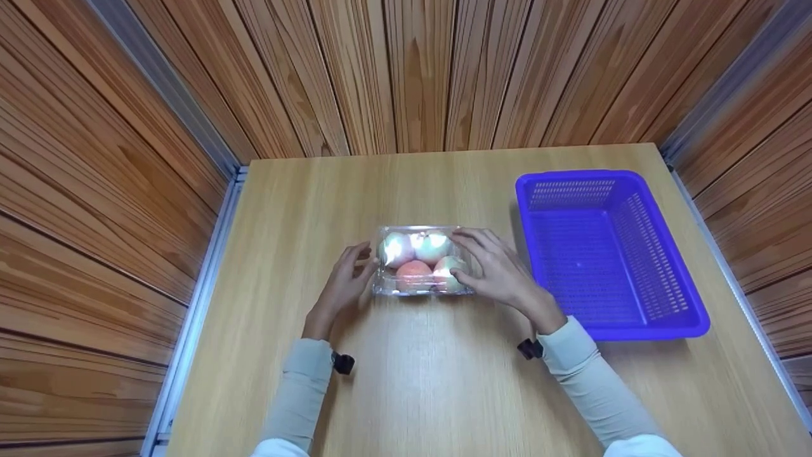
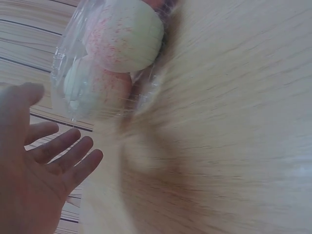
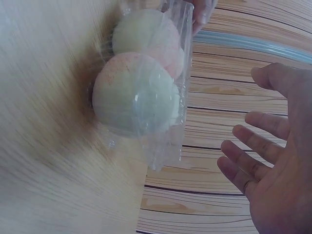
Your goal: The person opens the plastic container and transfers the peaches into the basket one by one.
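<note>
1. The clear box (image 1: 386, 279) sits at the centre of the head view, lying flat on the table (image 1: 431, 387); four round fruits (image 1: 413, 274) – peaches, by the look of them – show through its plastic.
2. The left hand (image 1: 346, 279) is beside the box's left end, fingers loosely spread and holding nothing; the right hand (image 1: 496, 270) is at the right end, its fingers also spread and gripping nothing; whether a fingertip brushes the plastic, I cannot tell.
3. The purple basket (image 1: 641, 334) stands at the right of the frame, apart from the box.
4. The box should be fairly light but thin-walled, slick and bendy; the fruit probably bruises easily – so the two short ends, low down, seem the best hold, with gentle, even pressure.
</note>
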A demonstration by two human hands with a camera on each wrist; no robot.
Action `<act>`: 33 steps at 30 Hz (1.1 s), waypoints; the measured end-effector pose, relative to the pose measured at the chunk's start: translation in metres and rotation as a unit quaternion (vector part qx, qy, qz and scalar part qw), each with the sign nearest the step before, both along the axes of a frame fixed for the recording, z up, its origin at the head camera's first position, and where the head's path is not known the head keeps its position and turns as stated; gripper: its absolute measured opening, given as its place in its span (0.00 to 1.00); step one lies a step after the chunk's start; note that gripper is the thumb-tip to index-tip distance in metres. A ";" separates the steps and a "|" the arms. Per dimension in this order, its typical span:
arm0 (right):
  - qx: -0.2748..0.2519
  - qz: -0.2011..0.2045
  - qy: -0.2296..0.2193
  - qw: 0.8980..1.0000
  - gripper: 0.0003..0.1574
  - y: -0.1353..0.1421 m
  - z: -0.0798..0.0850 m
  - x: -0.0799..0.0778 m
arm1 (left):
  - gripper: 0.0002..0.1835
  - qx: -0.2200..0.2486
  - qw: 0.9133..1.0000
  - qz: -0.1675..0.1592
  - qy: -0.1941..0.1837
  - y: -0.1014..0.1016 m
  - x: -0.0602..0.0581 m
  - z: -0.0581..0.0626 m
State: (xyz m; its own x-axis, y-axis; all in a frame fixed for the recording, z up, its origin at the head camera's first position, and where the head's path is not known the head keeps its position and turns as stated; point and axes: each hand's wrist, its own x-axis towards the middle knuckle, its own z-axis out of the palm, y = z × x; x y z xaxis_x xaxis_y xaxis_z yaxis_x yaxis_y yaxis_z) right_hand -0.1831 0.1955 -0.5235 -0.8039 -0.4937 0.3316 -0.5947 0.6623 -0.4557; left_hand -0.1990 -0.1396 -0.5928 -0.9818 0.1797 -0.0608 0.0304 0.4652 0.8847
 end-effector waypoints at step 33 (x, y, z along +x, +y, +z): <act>0.049 0.023 -0.012 0.998 0.47 -0.024 -0.024 0.004 | 0.59 0.006 0.992 -0.018 -0.128 0.012 0.018 -0.016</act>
